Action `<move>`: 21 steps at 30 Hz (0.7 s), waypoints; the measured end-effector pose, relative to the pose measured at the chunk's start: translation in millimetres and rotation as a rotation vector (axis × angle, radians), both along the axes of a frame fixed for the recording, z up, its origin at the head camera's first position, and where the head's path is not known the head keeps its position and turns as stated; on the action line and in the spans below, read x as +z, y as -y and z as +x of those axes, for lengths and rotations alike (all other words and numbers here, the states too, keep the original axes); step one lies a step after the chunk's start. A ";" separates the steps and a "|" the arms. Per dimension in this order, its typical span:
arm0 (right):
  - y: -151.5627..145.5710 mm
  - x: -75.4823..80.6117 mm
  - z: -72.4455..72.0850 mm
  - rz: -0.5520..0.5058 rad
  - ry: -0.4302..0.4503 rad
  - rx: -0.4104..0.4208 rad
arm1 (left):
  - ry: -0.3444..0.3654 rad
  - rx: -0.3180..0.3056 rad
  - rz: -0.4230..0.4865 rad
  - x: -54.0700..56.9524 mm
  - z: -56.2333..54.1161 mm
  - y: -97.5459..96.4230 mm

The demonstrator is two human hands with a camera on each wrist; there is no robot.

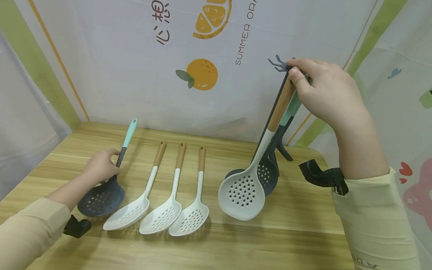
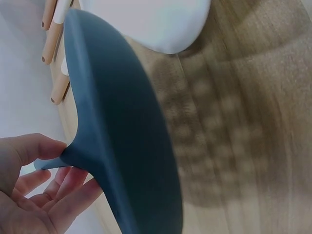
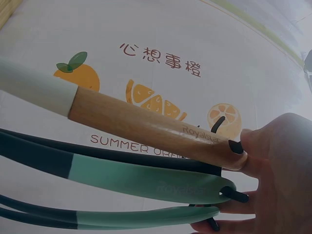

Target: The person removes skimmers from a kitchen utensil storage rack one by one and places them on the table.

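Left arm [image 1: 14,233] reaches low and forward, pale-sleeved, forearm bare past the cuff; left hand [image 1: 101,167] pinches, thumb [image 2: 39,145] opposite curled fingers [image 2: 75,202]. Right arm [image 1: 380,235] raised, wrist [image 1: 352,125] bent inward. Right hand [image 1: 325,91], well above the other, grips between thumb and fingers.

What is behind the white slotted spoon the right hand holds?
Behind the white slotted spoon, a dark slotted head shows at right and a dark edge at left; whatever lies directly behind is covered.

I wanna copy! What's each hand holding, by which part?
Left hand: dark skimmer, by its handle, near the head. Right hand: hanging white skimmer, by its wooden handle's tip.
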State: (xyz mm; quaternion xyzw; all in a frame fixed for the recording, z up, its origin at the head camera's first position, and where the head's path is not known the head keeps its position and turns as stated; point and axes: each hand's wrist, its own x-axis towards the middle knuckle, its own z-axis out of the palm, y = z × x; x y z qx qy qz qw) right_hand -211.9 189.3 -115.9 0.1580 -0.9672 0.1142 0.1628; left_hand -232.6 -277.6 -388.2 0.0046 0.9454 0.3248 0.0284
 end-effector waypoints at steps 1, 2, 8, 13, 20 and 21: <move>0.1 0.0 0.1 0.001 -0.001 0.000 | 0.013 0.002 0.001 -0.8 -0.3 0.3; 0.1 -0.1 0.3 0.001 -0.002 0.001 | 0.027 0.005 0.002 -1.5 -0.6 0.5; 0.2 -0.2 0.2 0.007 -0.006 0.002 | 0.082 0.001 -0.012 -1.1 -0.3 1.6; 0.0 -0.4 0.0 0.009 -0.005 0.000 | 0.120 -0.013 -0.016 -2.4 -0.7 2.7; 0.1 -1.3 0.0 0.010 -0.011 0.000 | 0.184 -0.011 -0.021 -10.7 -4.8 4.6; 0.1 -1.4 0.0 0.010 -0.012 0.000 | 0.192 -0.009 -0.023 -11.9 -5.2 4.9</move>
